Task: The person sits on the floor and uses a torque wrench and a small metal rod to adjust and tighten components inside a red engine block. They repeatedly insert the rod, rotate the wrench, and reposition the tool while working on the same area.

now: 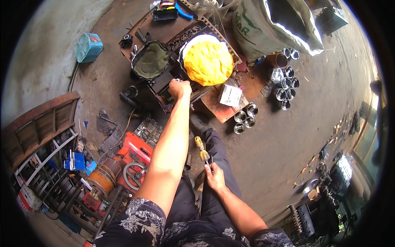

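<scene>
My left hand (180, 88) reaches forward to the low workbench. Its fingers are closed at a dark metal part, and whatever they hold is mostly hidden. Just beyond that hand lies a bright yellow cloth hat (208, 61), with a dark green cap (152, 61) to its left. Closer to my body, above my right leg, my right hand (215, 177) is closed on the metal end of a yellow-handled tool, which looks like a screwdriver (202, 150). Its handle points away from me.
A white box (230, 95) rests on the bench's right side. Metal cylinders (246, 119) stand on the floor beside it, with more (286, 88) farther right. A large white sack (271, 31) stands behind. Red machinery (138, 148) with a handwheel (133, 175) is at left.
</scene>
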